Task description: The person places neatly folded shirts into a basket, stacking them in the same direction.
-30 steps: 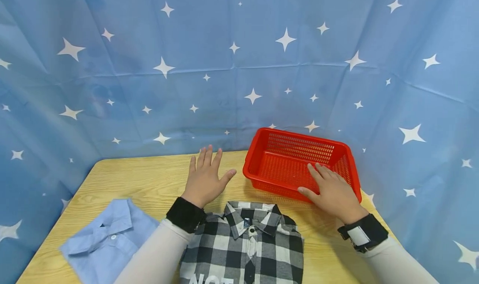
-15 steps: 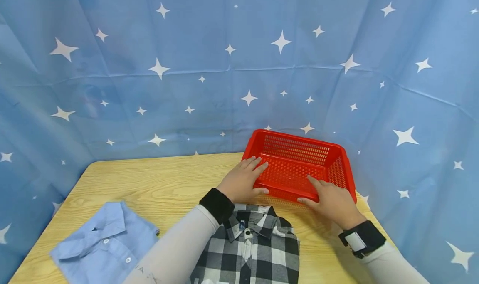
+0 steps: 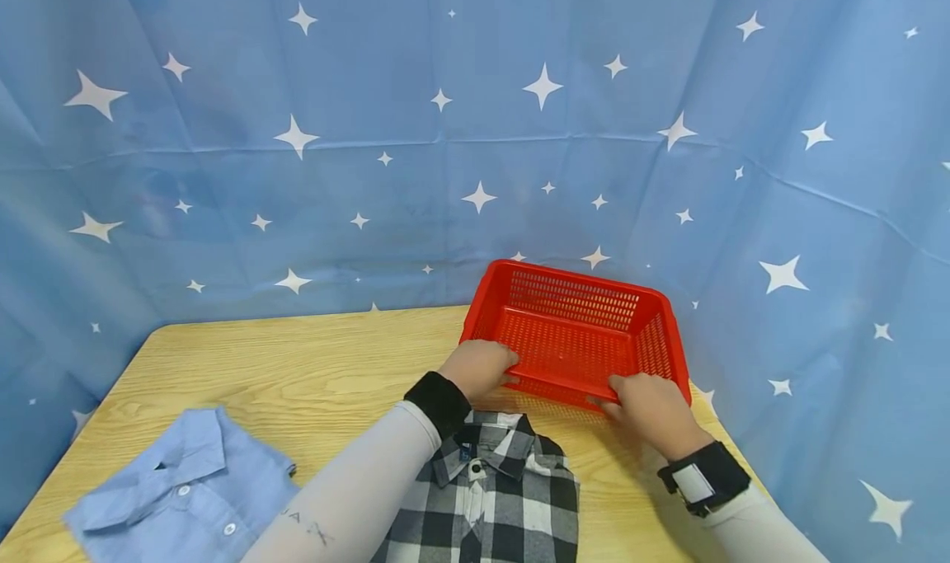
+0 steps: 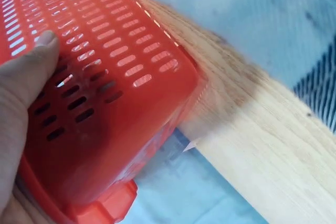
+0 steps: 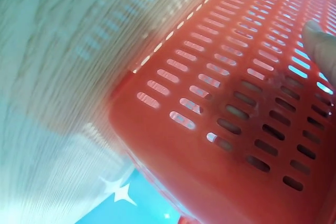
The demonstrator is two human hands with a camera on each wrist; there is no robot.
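Left grip (image 3: 478,368) travels the farther: 1.0 s ago it is spread above the counter (image 3: 312,373), to the left of the red basket (image 3: 567,349), and now it sits on the basket's near rim at about 8 o'clock. Meanwhile the right grip (image 3: 655,415), with fingers stretched over the basket's near side 1.0 s ago, now bends them over the same rim at about 5 o'clock.

Both grips are grasping the basket. Seen from the wrists, the left thumb (image 4: 39,59) and the right thumb (image 5: 323,53) each lie against the slotted outer wall; the wall hides most of the other fingers, so I cannot count how many hold on. As I judge it, this means reaching gives way to holding: the basket is under control at 2 spots along its near side, with its far side unheld.

The basket itself looks unmoved at the far right of the counter, at about 1 o'clock from the plaid shirt (image 3: 490,518), close to the starred curtain (image 3: 416,68). That shirt lies collar toward 12 o'clock, partly covered by the left sleeve (image 3: 349,485). At 9 o'clock from it lies the blue shirt (image 3: 193,497). Both shirts slide leftward in the head view together with the stars, so I put that down to a turning head.
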